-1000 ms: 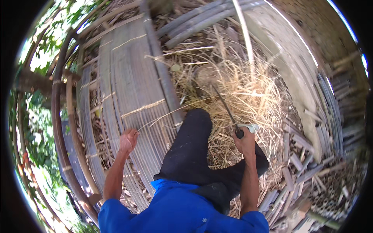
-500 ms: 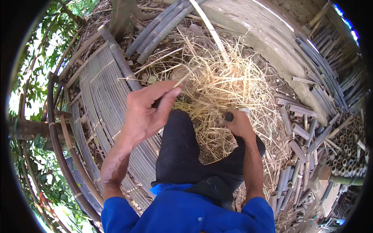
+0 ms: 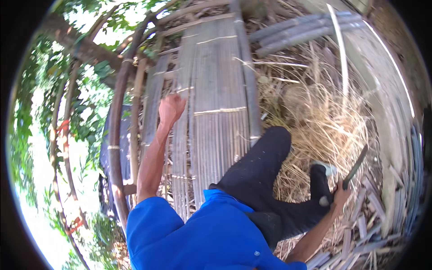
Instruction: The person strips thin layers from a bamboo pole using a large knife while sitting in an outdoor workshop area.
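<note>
My left hand (image 3: pixel 172 109) is closed in a fist above the left part of a bamboo slat bench (image 3: pixel 220 85). Whatever it may hold is hidden by the curled fingers. Out to the right, my right hand (image 3: pixel 342 196) grips a knife (image 3: pixel 357 164) by its handle, beside my bent knee. The dark blade points up and away from me. Beyond my legs, a pile of pale bamboo shavings (image 3: pixel 324 121) covers the ground next to the bench.
Dark bamboo poles (image 3: pixel 306 31) lie past the far end of the shavings. A pale bamboo strip (image 3: pixel 340 54) stands out of the pile. Cut bamboo pieces (image 3: pixel 373 198) litter the right, near a low wall (image 3: pixel 382 103). A wooden rail (image 3: pixel 118 117) and foliage border the left.
My view has swung left. The left hand has moved left over the bench, and the thin strip it held no longer shows. My right hand has moved right, with the knife blade now visible.
</note>
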A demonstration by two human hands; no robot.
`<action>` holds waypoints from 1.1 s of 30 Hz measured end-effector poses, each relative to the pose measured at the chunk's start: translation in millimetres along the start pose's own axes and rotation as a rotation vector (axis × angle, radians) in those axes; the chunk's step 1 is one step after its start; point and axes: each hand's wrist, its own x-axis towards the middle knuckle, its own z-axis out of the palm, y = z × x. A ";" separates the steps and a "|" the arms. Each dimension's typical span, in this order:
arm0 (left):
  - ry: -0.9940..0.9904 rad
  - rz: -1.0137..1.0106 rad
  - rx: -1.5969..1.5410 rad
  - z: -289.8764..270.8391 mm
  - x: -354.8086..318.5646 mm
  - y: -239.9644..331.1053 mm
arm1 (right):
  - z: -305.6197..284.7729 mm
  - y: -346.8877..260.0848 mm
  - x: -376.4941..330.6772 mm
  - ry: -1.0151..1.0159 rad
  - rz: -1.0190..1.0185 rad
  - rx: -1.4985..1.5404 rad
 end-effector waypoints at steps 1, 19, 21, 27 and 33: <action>-0.049 -0.151 0.110 1.4 -12.3 -40.5 | 6.0 11.5 0.4 -0.003 0.017 -0.009; -0.153 -0.366 0.299 2.9 -144.8 -187.6 | 84.7 -47.1 1.0 -0.155 -0.029 0.052; -0.048 -0.252 0.218 -10.8 -138.2 -181.1 | 87.8 -45.0 -2.2 -0.168 -0.020 0.069; -0.173 -0.260 -0.592 -89.3 -53.3 -47.1 | 85.6 -38.8 -1.0 -0.133 -0.039 0.106; -0.221 -0.051 -0.644 -166.0 54.0 139.4 | 94.3 -39.1 -11.2 -0.188 -0.017 0.192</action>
